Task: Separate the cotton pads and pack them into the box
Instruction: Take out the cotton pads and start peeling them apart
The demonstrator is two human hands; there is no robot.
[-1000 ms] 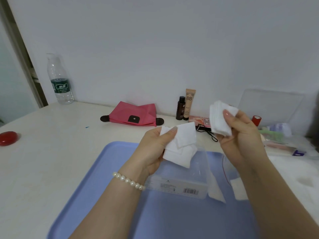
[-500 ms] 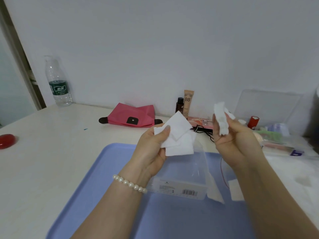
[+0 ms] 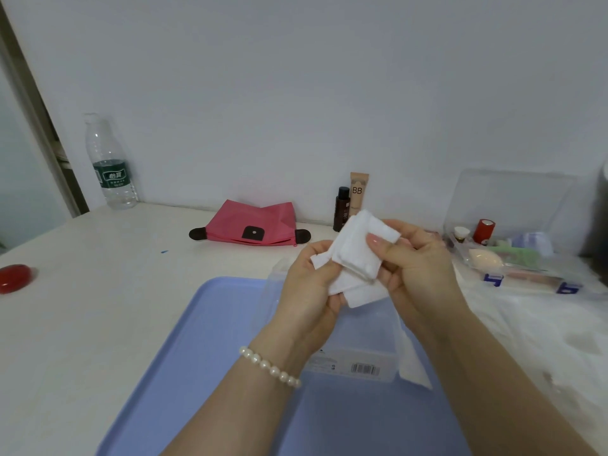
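Both hands meet above the clear plastic box [image 3: 358,353], which sits on the blue tray [image 3: 204,343]. My left hand [image 3: 309,291] holds a few loose white cotton pads [image 3: 362,294] fanned against its palm. My right hand [image 3: 414,268] pinches a thicker stack of cotton pads [image 3: 357,248] between thumb and fingers and lays it over the left hand's pads. A single white pad [image 3: 413,366] lies on the tray to the right of the box.
At the back stand a pink pouch [image 3: 253,225], a dark bottle [image 3: 340,209] and a BB tube [image 3: 358,192]. A water bottle [image 3: 110,166] is far left, a red object [image 3: 14,278] at the left edge. A clear organiser [image 3: 513,245] with cosmetics sits right.
My right hand has moved left with its stack and brought it onto the pads in my left hand. The two hands were apart before; now they touch.
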